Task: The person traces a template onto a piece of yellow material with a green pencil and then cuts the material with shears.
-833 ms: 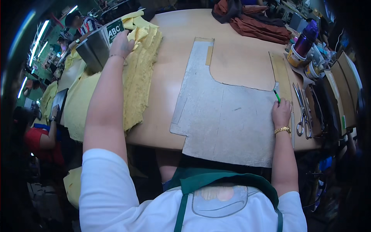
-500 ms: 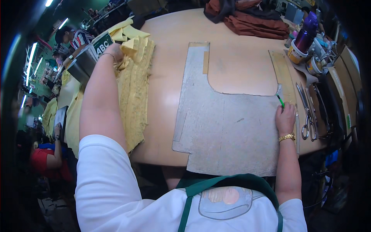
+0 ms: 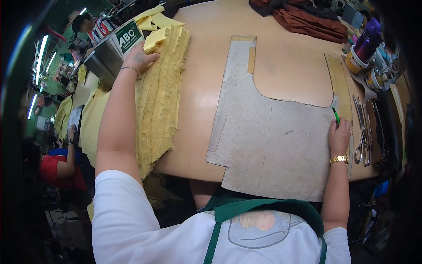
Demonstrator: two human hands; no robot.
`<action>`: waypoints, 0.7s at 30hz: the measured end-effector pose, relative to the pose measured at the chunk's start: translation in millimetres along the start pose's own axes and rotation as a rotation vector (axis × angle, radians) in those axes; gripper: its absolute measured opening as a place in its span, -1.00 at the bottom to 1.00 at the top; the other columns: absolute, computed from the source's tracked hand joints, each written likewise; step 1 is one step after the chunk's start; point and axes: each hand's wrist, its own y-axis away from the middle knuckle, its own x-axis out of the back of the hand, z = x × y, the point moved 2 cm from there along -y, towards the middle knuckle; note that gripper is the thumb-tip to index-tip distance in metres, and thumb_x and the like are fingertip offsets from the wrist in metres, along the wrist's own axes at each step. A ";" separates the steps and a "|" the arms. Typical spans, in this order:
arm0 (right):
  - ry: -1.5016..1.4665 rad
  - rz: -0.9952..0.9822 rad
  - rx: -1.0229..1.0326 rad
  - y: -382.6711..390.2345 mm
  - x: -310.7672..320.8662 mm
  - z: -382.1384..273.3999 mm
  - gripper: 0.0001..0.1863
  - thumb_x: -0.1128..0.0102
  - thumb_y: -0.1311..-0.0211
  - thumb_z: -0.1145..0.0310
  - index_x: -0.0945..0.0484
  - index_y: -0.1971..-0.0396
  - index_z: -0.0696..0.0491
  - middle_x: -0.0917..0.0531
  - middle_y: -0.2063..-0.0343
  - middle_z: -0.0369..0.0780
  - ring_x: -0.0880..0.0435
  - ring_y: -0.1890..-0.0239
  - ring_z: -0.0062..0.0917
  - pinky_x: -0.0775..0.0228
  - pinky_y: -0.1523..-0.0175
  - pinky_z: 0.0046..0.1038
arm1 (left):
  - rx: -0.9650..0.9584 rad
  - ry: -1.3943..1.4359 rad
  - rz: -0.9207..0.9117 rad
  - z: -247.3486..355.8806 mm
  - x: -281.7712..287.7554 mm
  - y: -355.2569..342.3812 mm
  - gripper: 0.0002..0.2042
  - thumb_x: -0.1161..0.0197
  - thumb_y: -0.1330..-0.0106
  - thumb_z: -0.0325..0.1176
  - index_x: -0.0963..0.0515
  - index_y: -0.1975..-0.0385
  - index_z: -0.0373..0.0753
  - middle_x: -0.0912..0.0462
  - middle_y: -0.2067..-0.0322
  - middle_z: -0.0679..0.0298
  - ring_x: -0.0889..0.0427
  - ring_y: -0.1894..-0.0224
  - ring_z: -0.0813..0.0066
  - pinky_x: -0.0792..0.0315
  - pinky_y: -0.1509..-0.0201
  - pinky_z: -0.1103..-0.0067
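My left hand (image 3: 140, 58) rests at the inner edge of the thick stack of ragged yellow fabric (image 3: 162, 110), beside a metal block (image 3: 99, 68) with a green-and-white label. Its thumb is spread from the fingers, whose tips are partly hidden. My right hand (image 3: 339, 130) holds a green pen (image 3: 336, 115) upright-tilted at the right edge of a large grey cardboard pattern (image 3: 272, 145) with an L-shaped cutout. Under that edge lies a tan card strip (image 3: 334, 75); large metal scissors (image 3: 361, 136) lie just right of my hand.
Folded rust and dark fabric (image 3: 303, 24) sits at the back of the curved table (image 3: 202, 35). A purple bottle (image 3: 368, 37), tubs (image 3: 355, 61) and boards (image 3: 398, 114) crowd the right. Co-workers (image 3: 57, 169) (image 3: 94, 31) are at the left.
The view has shifted slightly. The yellow fabric under my left hand, bunched half a second ago, lies flatter, and that thumb now sticks out rightward. My right hand stays on the pen.
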 end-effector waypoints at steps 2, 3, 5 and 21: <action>-0.014 -0.013 0.009 -1.0 -0.5 -4.8 -0.82 0.01 -0.07 0.33 -0.38 0.43 0.15 -0.41 0.44 -0.05 -0.39 0.32 -0.15 -0.22 0.21 -0.21 | 0.119 -0.097 -0.025 -14.4 -6.8 -13.8 -0.45 -0.20 0.11 -0.13 -0.37 0.09 -0.28 -0.50 0.20 -0.03 -0.47 0.12 0.16 -0.33 0.05 0.49; -0.011 -0.012 -0.001 -2.4 -0.2 -5.7 -0.82 0.01 -0.07 0.33 -0.38 0.43 0.15 -0.41 0.44 -0.05 -0.39 0.32 -0.15 -0.22 0.21 -0.21 | 0.108 -0.096 -0.026 -16.7 -5.4 -20.0 -0.45 -0.20 0.11 -0.13 -0.37 0.09 -0.28 -0.50 0.20 -0.03 -0.47 0.12 0.16 -0.33 0.05 0.49; -0.039 -0.028 -0.007 -2.4 0.7 -6.5 -0.82 0.01 -0.08 0.34 -0.38 0.45 0.16 -0.41 0.46 -0.06 -0.39 0.33 -0.16 -0.22 0.22 -0.21 | 0.104 -0.085 -0.185 -25.4 -5.0 -30.9 -0.48 -0.18 0.08 -0.18 -0.36 0.06 -0.25 -0.51 0.21 0.02 -0.47 0.11 0.19 -0.32 0.04 0.50; -0.025 -0.024 -0.006 -1.4 -2.8 -4.4 -0.82 0.02 -0.08 0.31 -0.37 0.46 0.13 -0.41 0.48 -0.07 -0.41 0.35 -0.16 -0.24 0.25 -0.21 | 0.086 0.303 -0.333 -80.8 -16.9 -21.8 -0.38 -0.24 -0.03 -0.10 -0.24 -0.09 -0.19 -0.39 0.06 0.20 -0.33 0.00 0.48 -0.14 -0.10 0.61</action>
